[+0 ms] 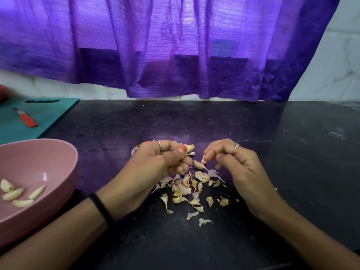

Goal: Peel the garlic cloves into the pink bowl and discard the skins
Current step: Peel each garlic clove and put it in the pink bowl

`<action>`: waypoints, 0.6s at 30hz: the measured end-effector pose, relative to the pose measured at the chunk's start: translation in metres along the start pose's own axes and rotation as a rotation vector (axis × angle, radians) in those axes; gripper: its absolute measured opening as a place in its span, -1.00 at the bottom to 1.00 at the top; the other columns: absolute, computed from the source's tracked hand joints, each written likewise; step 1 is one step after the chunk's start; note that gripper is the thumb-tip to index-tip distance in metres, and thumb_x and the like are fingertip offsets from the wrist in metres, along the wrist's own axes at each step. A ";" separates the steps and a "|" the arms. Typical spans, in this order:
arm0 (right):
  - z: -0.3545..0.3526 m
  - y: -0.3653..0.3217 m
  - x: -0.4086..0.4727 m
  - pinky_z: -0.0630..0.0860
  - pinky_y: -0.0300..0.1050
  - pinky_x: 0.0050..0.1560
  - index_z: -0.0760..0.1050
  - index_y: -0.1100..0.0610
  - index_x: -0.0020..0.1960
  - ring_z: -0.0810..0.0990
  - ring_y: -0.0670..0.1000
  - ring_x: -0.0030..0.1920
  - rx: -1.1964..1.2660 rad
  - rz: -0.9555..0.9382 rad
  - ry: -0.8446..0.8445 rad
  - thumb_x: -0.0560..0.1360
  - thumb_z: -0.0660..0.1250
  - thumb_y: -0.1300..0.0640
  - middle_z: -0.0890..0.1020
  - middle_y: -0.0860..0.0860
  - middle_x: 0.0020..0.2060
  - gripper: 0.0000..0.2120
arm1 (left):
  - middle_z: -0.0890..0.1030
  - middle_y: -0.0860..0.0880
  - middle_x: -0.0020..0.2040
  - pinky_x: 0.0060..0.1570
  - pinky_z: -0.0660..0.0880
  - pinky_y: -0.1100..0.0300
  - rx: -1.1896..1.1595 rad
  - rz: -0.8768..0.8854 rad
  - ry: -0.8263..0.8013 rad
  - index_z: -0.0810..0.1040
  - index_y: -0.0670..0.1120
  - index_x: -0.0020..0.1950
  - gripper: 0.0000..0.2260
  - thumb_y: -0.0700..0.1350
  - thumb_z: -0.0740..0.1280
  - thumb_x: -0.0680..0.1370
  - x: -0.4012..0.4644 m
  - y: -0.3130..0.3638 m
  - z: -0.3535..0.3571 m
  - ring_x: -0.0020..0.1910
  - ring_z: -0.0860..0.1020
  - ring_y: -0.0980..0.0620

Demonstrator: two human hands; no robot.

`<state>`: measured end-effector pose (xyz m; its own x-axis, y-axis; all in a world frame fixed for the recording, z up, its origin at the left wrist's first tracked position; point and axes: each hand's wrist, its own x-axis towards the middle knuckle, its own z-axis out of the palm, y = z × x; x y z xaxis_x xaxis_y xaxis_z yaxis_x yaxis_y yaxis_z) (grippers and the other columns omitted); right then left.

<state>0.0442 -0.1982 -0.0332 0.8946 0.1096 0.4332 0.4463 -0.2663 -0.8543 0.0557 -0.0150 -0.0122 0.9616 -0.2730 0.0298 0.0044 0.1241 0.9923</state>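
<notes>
My left hand [165, 158] grips a garlic clove [190, 148] between thumb and fingers, with the clove's tip sticking out past the orange-painted thumbnail. My right hand [231, 162] is just to its right, its fingertips pinching a strip of skin [202, 159] that hangs down toward the clove. A pile of peeled skins [191, 189] lies scattered on the black counter below both hands. The pink bowl [48, 152] stands at the left and holds several peeled cloves [17, 193]. Part of a garlic piece [134, 151] shows behind my left hand.
A teal cutting board [48, 117] lies at the back left with a small orange-handled knife [27, 119] on it. A purple curtain [175, 45] hangs over the counter's back edge. The dark counter [282, 143] stretches to the right.
</notes>
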 end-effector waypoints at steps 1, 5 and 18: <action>0.000 0.000 -0.001 0.44 -0.28 -0.03 0.60 0.10 -0.18 0.57 -0.08 -0.05 -0.003 0.009 -0.002 0.47 0.15 0.16 0.61 0.03 -0.11 -0.75 | 0.65 -0.11 -0.28 -0.30 0.54 0.37 0.011 0.000 -0.008 0.60 -0.21 -0.13 -0.87 -0.23 0.28 0.54 0.000 -0.001 0.001 -0.35 0.55 0.11; 0.003 -0.007 -0.002 0.50 -0.28 -0.06 0.62 0.03 -0.10 0.60 -0.06 -0.10 0.038 0.032 -0.001 0.53 0.30 -0.01 0.65 -0.01 -0.17 -0.83 | 0.66 -0.07 -0.31 -0.30 0.54 0.34 0.093 0.048 -0.038 0.61 -0.22 -0.10 -0.87 -0.25 0.28 0.56 -0.002 -0.004 0.005 -0.36 0.54 0.10; 0.003 -0.004 0.000 0.56 -0.16 -0.04 0.60 0.18 -0.12 0.64 0.02 -0.15 0.095 0.069 -0.036 0.50 0.36 0.26 0.68 0.08 -0.20 -0.94 | 0.64 0.09 -0.36 -0.26 0.57 0.24 0.537 0.365 0.063 0.66 0.00 -0.11 -0.87 -0.20 0.35 0.53 -0.003 -0.012 0.008 -0.34 0.62 0.11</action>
<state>0.0419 -0.1948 -0.0306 0.9226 0.1287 0.3636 0.3825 -0.1827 -0.9057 0.0509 -0.0233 -0.0237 0.8896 -0.2450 0.3855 -0.4477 -0.3004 0.8422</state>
